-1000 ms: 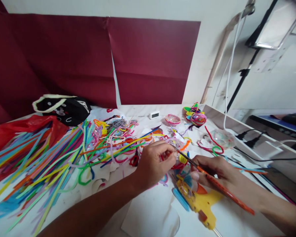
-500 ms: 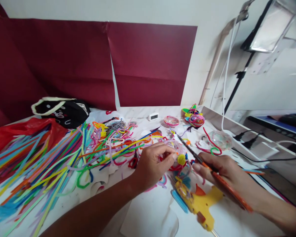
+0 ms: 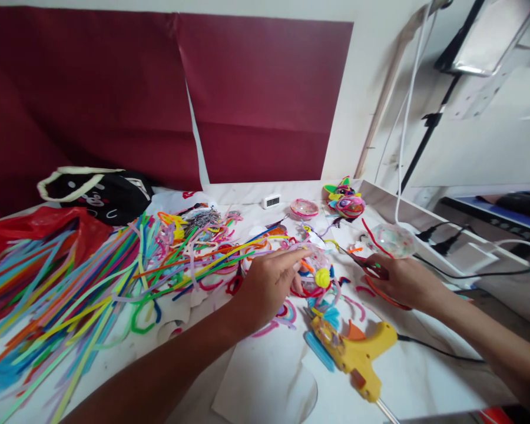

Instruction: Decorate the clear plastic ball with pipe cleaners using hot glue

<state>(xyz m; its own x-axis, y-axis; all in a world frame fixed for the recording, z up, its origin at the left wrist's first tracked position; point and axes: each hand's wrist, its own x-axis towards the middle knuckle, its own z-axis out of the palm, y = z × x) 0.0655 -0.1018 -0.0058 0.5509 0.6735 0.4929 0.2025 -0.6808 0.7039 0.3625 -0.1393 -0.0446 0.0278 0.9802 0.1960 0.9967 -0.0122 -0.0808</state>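
Presently, an orange-handled tool (image 3: 355, 257) is held in the right hand (image 3: 395, 280), its long axis slanted so the tip is aimed forward and left. Beyond the glue gun (image 3: 353, 356), a yellow ball (image 3: 322, 277) is seen just right of the left hand (image 3: 267, 282), nearer to it; whether anything is pinched there cannot be told.

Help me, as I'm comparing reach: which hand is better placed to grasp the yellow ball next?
Probably the left hand: its fingers are closer to the yellow ball, while the right hand is taken up with an orange-handled tool. Whether the left already grips anything is unclear.
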